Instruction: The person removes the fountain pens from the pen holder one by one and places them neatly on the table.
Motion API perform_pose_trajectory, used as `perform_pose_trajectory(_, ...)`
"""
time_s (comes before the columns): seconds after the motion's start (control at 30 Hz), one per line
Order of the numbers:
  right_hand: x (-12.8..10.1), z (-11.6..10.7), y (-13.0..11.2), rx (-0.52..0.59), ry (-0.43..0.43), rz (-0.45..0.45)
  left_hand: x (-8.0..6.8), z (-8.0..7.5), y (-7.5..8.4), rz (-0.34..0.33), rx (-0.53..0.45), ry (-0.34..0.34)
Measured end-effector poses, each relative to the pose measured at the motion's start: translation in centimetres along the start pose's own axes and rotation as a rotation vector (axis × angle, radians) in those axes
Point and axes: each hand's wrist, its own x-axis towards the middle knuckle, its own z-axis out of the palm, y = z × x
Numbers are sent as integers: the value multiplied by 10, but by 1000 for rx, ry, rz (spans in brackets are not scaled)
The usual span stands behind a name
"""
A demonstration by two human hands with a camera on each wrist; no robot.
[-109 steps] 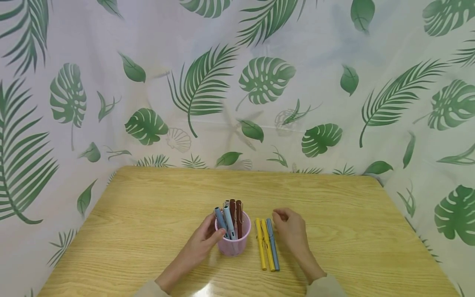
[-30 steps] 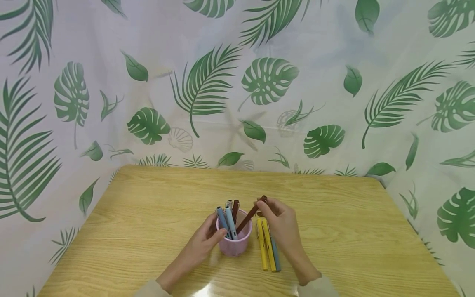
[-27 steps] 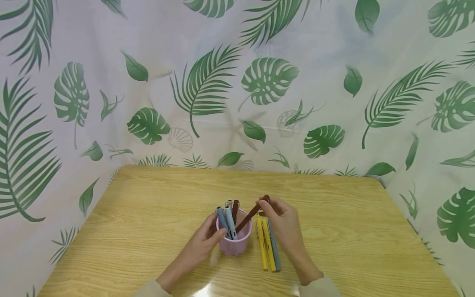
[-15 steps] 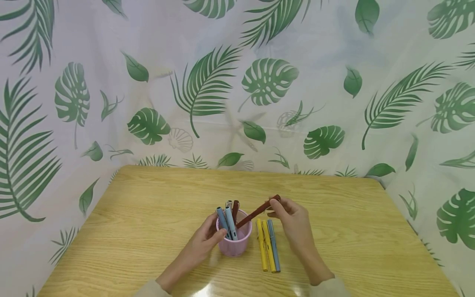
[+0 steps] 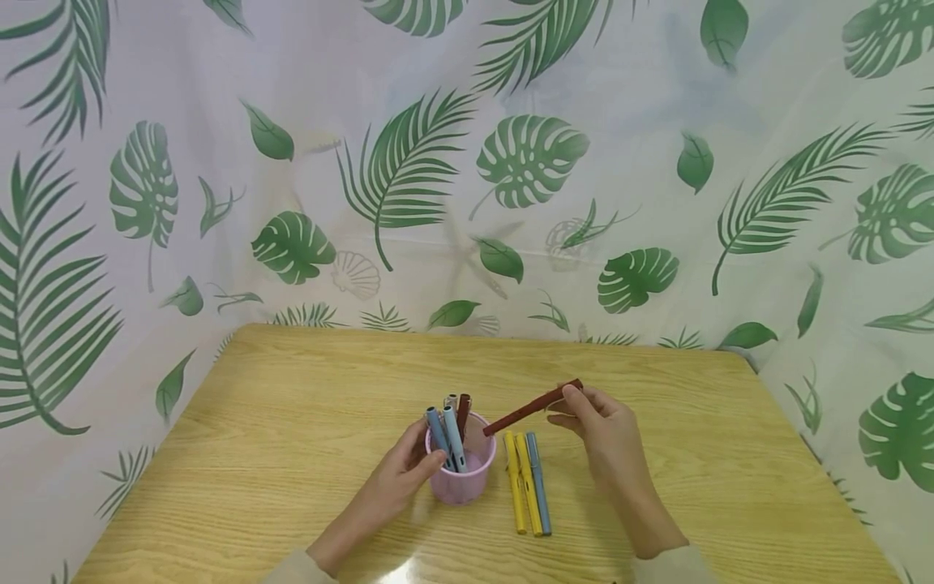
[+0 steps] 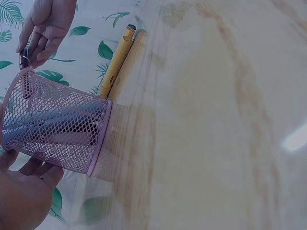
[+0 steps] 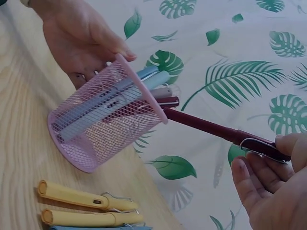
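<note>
- Right wrist view: the right hand (image 7: pixel 273 187) pinches the cap end of the dark red pen (image 7: pixel 216 130) between thumb and fingertips, beside the metal clip. Its other end is just at the rim of the pink mesh cup (image 7: pixel 103 120).
- Head view: the dark red pen (image 5: pixel 531 407) slants above the table (image 5: pixel 292 405), low end over the pink mesh cup (image 5: pixel 461 478), high end in the right hand (image 5: pixel 609 430).
- Handling judgement: the pen looks light, rigid and smooth-barrelled. A pinch at the far end gives little control over the free tip; a hold nearer mid-barrel would likely steady it. The clip offers a stop against slipping. The cap may pull off if it alone bears load.
- Left hand (image 5: pixel 409 466): fingers curled round the side of the cup, steadying it. In the left wrist view the left hand (image 6: pixel 24 196) sits against the cup wall.
- Cup judgement: thin mesh, probably light and easy to tip, so the bracing hold matters.
- Cup contents: two light blue pens (image 5: pixel 445 434) and another dark red pen (image 5: pixel 463 410), standing tilted.
- Beside the cup on the table: two yellow pens (image 5: pixel 520 483) and one blue pen (image 5: pixel 538 485), lying parallel and touching.
- Behind: a leaf-print backdrop (image 5: pixel 511 162).
</note>
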Motion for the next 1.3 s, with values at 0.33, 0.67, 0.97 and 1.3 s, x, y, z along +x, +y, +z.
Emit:
perform_pose_trajectory(0.33, 4, -33, -10, 184, 38, -22, 0, 0, 1, -7, -1, 2)
perform_pose_trajectory(0.67, 5, -73, -14, 267, 33, -69, -1, 0, 3, -12, -1, -1)
perform_pose_trajectory(0.97, 2, -95, -15, 271, 36, -80, -1, 0, 3, -16, -7, -5)
perform_pose_trajectory(1.3, 1, -105, -17, 293, 55, -108, -1, 0, 2, -11, -6, -4)
